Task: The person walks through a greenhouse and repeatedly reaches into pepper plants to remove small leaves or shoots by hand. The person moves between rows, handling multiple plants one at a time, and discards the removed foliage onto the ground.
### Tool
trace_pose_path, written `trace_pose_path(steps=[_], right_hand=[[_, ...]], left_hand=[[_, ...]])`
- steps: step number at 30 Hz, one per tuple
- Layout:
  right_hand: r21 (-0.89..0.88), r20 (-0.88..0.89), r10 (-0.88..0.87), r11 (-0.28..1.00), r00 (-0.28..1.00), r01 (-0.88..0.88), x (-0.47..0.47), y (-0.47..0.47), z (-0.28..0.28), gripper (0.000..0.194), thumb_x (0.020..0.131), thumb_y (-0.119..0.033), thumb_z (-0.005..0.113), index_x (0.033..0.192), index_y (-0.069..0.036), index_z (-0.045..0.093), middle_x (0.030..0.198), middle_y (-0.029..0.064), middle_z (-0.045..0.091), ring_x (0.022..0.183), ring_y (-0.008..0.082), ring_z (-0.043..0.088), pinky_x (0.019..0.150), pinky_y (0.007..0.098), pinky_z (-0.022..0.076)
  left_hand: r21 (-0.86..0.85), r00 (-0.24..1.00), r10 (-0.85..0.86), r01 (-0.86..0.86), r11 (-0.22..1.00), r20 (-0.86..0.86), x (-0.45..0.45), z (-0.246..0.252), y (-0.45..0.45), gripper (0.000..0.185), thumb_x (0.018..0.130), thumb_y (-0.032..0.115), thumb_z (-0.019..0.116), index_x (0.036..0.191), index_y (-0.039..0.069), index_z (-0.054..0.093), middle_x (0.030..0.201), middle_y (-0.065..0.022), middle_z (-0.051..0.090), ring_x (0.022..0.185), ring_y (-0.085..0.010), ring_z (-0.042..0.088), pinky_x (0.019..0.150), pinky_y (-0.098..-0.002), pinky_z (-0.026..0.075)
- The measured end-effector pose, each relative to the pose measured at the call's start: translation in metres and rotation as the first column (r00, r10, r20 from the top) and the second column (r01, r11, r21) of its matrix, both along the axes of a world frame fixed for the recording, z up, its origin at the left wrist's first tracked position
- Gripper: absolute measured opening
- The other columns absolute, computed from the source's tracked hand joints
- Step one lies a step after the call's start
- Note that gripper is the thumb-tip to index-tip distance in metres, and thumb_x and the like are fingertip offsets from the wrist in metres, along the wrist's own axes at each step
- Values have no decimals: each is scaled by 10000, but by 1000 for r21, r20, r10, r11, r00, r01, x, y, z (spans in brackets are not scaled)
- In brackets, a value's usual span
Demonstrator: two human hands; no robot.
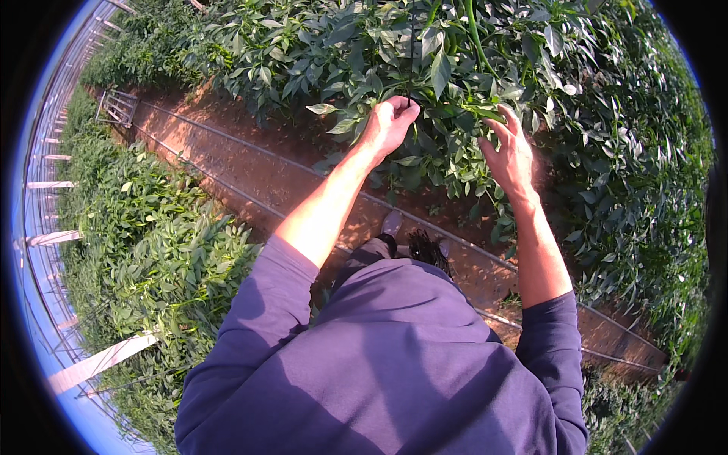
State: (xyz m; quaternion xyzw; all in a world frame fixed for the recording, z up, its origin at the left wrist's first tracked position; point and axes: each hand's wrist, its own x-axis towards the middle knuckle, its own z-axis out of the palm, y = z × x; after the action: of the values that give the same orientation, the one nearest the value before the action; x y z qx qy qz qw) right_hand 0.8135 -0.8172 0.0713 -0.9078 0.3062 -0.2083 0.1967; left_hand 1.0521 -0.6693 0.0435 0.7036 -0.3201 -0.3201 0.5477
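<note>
My left hand (396,124) pinches a thin black string (412,62) between thumb and fingertips. The string runs upward from there, in front of the leaves of a pepper plant (364,54). My right hand (510,158) is raised beside the same plant with its fingers apart. Its fingertips are at a bright green shoot (475,108); I cannot tell whether they touch it. Long green peppers (473,28) hang among the leaves above my hands. A bundle of black strings (427,248) hangs at my waist.
Two pipe rails (256,149) run along the soil path (199,151) under me. A metal-framed cart (118,108) stands at the path's far left end. More pepper plants (165,250) grow behind my left arm, with pale posts (105,359) at the left.
</note>
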Motion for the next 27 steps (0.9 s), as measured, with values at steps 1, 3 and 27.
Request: trace_pose_path(steps=[1,3,27], right_hand=[[-9,42,-49,999,998,50,-9,5,-8,415,879,-204,760,1277,-101,703,1515,137,524,1289,348,599,1052,423,510],[102,141,-151,985,978,138,-34,20,-31,389,873,-182,768,1249,-100,714,1476,133,560,1280,335,603,1048,419,509],[548,-207,166,836,964,-26,50,-47,-115,360,852,-220,648,1036,83,710,1067,302,720,994,411,721,890,474,581]], left_hand=[[25,1000,21,-21,999,5,-1,1,-1,216,1008,225,695,1084,23,715,896,29,683,794,-63,569,725,-248,463],[32,997,71,-70,997,-35,-6,3,-3,214,1005,224,698,1075,22,717,883,32,676,791,-59,567,717,-242,456],[230,976,86,-38,972,-202,-38,-17,-11,204,1037,276,661,1108,86,686,1011,18,690,920,-89,628,793,-269,530]])
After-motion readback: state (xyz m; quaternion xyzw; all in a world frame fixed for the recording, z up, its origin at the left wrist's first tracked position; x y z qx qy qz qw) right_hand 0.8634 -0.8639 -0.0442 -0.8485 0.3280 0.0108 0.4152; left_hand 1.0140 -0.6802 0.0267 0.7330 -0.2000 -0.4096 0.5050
